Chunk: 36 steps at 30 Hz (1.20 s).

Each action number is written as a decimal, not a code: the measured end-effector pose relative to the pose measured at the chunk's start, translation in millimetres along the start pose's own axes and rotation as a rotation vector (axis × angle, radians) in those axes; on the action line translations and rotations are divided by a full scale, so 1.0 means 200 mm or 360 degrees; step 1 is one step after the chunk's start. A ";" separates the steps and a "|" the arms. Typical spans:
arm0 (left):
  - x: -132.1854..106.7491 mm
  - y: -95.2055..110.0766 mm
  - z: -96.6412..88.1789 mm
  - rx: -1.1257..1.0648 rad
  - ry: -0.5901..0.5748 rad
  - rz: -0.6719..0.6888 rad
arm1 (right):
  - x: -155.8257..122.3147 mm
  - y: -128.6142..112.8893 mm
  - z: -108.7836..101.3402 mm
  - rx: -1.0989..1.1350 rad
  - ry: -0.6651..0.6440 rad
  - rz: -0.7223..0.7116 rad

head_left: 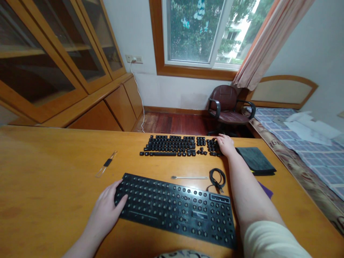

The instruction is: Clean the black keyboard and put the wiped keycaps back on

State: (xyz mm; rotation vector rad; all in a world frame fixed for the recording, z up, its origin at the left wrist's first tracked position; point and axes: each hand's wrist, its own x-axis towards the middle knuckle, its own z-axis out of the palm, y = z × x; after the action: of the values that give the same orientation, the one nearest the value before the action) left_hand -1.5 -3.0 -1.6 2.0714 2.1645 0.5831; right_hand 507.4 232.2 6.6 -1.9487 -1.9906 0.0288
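Head view: bare keyboard base [174, 208] is lying toward the near edge of the worktop [53, 179], long axis running left to right, right end slanting closer to that edge. Left grip [109, 200] is grasping its left end, thumb lying on top. Black keycaps [172, 145] are sitting in rows beyond it, along the far edge, their spread also running left-right. Right grip [225, 144] is resting at the right end of those rows, so it's being the nearer one, most caps lying to its left; contact isn't showing clearly, can't tell if it's pinching any. Brush [192, 177] and coiled cable [210, 177] are lying between base and caps.
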 end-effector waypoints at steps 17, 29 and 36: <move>-0.01 -0.01 0.00 0.0003 -0.0016 0.0007 | 0.04 0.04 0.08 -0.0054 -0.0059 -0.0021; -0.01 0.00 0.01 -0.0001 0.0017 0.0013 | 0.03 0.04 0.05 0.0012 -0.0046 -0.0073; 0.00 0.00 0.00 -0.0015 0.0007 0.0003 | 0.03 0.04 0.02 0.0050 -0.0034 -0.0084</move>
State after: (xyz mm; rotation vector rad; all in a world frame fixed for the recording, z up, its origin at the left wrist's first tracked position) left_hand -0.8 -3.1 -0.9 2.0700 2.1579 0.5970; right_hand 513.4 238.7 1.9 -1.8835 -2.0419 0.0675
